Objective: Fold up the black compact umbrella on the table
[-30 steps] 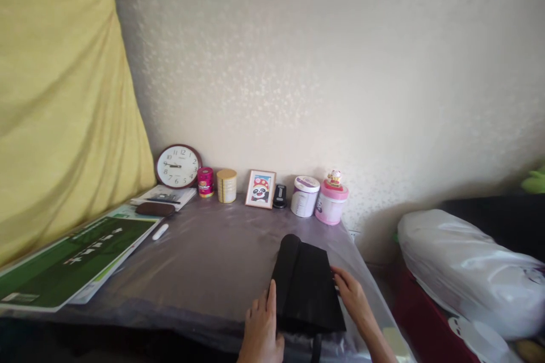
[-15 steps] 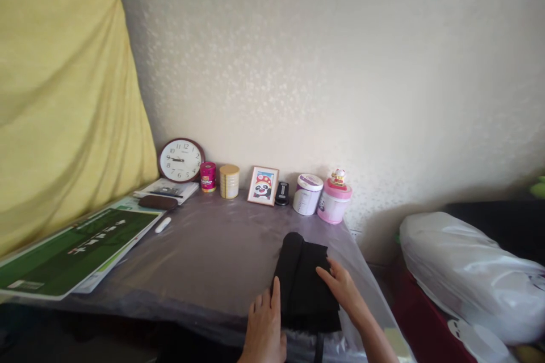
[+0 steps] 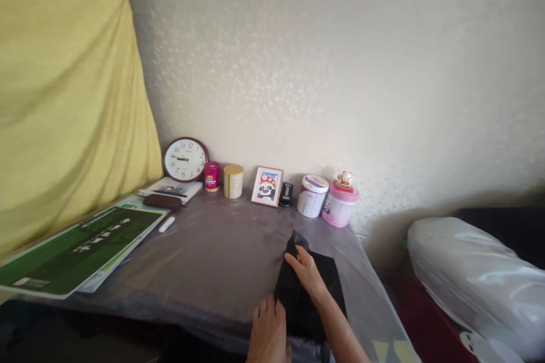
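Observation:
A folded black cloth (image 3: 330, 275) lies near the front right of the table, its far left corner lifted and creased. My right hand (image 3: 304, 269) reaches across the cloth and pinches that far corner between thumb and fingers. At the near left edge, my left hand (image 3: 269, 323) has its fingers bent over the fabric and is closed on it. Part of the cloth is hidden beneath my right forearm.
The table (image 3: 213, 255) has a plastic cover. Along the wall stand a clock (image 3: 186, 159), several canisters, a framed panda picture (image 3: 267, 186) and a stapler (image 3: 286, 195). A green board (image 3: 80, 247) lies left; a white plastic bag (image 3: 472, 278) bulges at right.
My right hand has moved from the cloth's right edge to its far left corner, which is now lifted. My left hand's fingers have curled in at the left edge.

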The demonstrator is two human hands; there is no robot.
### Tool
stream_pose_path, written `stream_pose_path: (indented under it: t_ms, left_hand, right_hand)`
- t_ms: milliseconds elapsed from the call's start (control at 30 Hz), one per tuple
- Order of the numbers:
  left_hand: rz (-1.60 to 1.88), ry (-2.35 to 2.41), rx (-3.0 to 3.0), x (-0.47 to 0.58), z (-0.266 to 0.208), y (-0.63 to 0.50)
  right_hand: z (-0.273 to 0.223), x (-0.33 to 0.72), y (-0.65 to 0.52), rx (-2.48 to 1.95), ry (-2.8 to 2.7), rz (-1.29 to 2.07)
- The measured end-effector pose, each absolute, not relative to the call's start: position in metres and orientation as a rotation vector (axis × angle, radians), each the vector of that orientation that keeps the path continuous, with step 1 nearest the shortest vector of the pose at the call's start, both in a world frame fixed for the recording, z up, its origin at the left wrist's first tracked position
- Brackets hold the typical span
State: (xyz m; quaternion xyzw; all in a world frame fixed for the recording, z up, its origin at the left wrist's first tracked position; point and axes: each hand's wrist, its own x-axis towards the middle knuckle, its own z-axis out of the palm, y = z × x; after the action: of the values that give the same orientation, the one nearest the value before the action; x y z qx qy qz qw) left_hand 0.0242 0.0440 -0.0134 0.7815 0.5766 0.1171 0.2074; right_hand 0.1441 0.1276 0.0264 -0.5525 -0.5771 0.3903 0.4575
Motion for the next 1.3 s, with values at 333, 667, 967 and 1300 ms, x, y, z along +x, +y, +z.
stream_pose_path:
  t_ms: [333,667,967,1300]
  left_hand:
    - [0.39,1.493,2.193,0.008,-0.025,0.047]
    - [0.349,1.367,2.282,0.018,-0.006,0.055]
    - [0.405,1.376,2.269,0.028,-0.054,0.062]
    - [0.208,1.433,2.132,0.032,-0.018,0.059]
  right_hand:
    - [0.014,0.149,0.139,-1.641,-1.572,0.871]
    - [0.032,0.135,0.12,-1.526,-1.945,0.786]
    - [0.022,0.15,0.11,-1.301,-2.225,0.417]
    - [0.005,0.174,0.182,-1.57,-2.129,0.225]
